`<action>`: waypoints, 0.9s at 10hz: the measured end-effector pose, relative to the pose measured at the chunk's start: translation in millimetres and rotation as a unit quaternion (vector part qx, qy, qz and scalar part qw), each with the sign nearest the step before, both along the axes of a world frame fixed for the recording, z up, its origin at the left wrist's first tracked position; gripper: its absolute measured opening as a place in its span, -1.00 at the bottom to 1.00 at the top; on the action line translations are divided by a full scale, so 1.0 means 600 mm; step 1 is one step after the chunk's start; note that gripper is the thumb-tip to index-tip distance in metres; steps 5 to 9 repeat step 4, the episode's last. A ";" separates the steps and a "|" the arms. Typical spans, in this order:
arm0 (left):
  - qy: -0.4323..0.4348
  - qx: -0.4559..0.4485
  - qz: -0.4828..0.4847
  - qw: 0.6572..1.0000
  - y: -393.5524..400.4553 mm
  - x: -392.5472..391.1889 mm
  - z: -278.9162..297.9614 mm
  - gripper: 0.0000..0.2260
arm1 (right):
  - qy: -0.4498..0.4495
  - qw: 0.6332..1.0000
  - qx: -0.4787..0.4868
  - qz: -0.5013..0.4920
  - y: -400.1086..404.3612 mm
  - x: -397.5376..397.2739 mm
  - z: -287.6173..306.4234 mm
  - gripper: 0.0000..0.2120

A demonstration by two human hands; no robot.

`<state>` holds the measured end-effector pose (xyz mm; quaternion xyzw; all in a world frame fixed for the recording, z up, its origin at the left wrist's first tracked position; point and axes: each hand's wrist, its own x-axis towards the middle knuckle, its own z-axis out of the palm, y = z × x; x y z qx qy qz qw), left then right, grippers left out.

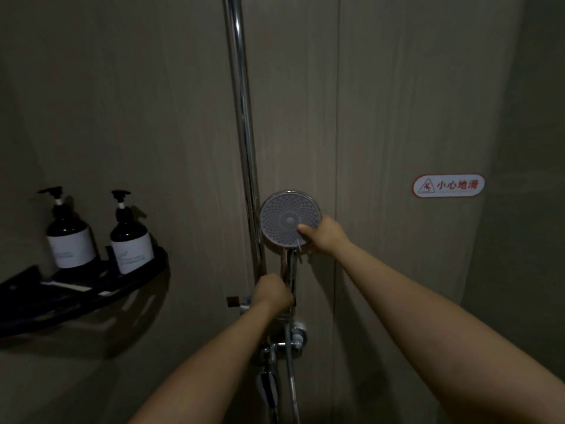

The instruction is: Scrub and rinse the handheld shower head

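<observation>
The handheld shower head (287, 214) faces me with its round grey nozzle plate, just right of the chrome riser rail (244, 127). My left hand (272, 293) grips the shower head's handle (292, 267) below the plate. My right hand (324, 237) is at the plate's lower right edge, thumb pressed on the nozzle face. It pinches a thin white stick, apparently a small brush (298, 245), whose end pokes out under the plate. The brush's head is hidden by the hand.
The mixer valve (295, 336) and the chrome hose (292, 384) hang below my left hand. A black corner shelf (91, 289) at the left carries two dark pump bottles (68, 237) (130, 240). A red slip-warning sticker (448, 185) is on the right wall.
</observation>
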<state>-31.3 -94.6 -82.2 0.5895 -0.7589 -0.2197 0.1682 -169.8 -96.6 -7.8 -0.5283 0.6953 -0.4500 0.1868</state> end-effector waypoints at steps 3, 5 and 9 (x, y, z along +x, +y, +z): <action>0.461 0.186 -0.010 0.867 0.031 0.091 0.112 -0.55 | -0.196 0.973 -0.061 -0.109 0.031 0.020 0.001 -0.66; 0.512 0.207 -0.058 0.832 0.048 0.121 0.156 -0.42 | -0.297 0.951 -0.055 -0.070 0.065 0.040 0.014 -0.55; 0.512 0.207 -0.058 0.832 0.048 0.121 0.156 -0.42 | -0.297 0.951 -0.055 -0.070 0.065 0.040 0.014 -0.55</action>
